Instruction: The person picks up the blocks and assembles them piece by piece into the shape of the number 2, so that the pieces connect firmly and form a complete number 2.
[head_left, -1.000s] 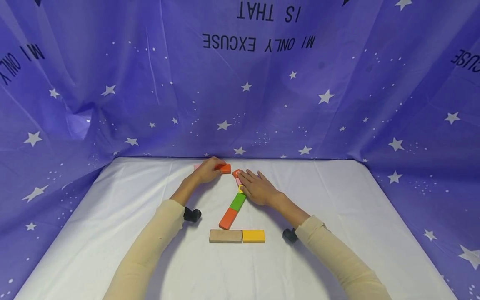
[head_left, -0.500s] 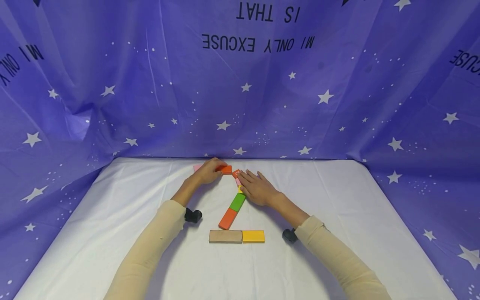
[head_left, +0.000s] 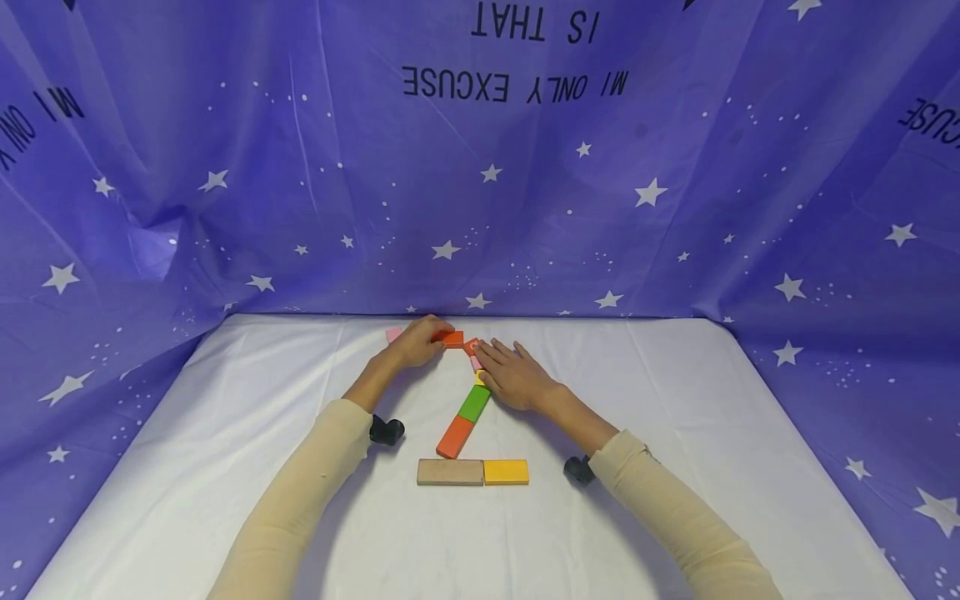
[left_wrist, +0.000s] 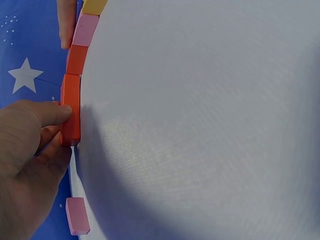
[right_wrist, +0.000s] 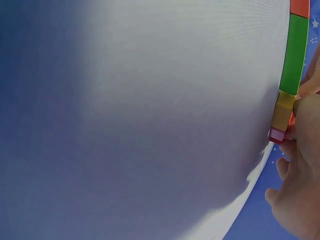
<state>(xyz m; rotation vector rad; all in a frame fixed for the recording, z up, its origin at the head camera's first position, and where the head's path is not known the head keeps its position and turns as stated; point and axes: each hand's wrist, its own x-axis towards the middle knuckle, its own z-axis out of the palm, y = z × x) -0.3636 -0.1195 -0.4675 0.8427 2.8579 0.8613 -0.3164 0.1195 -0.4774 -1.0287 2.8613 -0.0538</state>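
Thumb and fingers of my left hand (head_left: 417,342) pinch an orange-red block (left_wrist: 72,110) near the far edge. Its right end meets or nearly meets a small red block (head_left: 471,346) with a ring mark. From there a bent row runs toward me: a small pink block (head_left: 476,363), a small yellow block (head_left: 481,377), a green block (head_left: 474,403) and a longer orange block (head_left: 455,437). My right hand (head_left: 519,377) rests along the right side of the small blocks, fingers extended and partly covering them.
Nearer me, a plain wooden block (head_left: 450,472) and a yellow block (head_left: 506,472) lie end to end. A separate pink block (left_wrist: 77,216) sits left of my left hand. The white-covered table (head_left: 645,517) ends at a purple star-patterned cloth (head_left: 375,208).
The orange-red block has shifted slightly right with my left hand, narrowing the gap to the small red block. My right hand has stayed in place.
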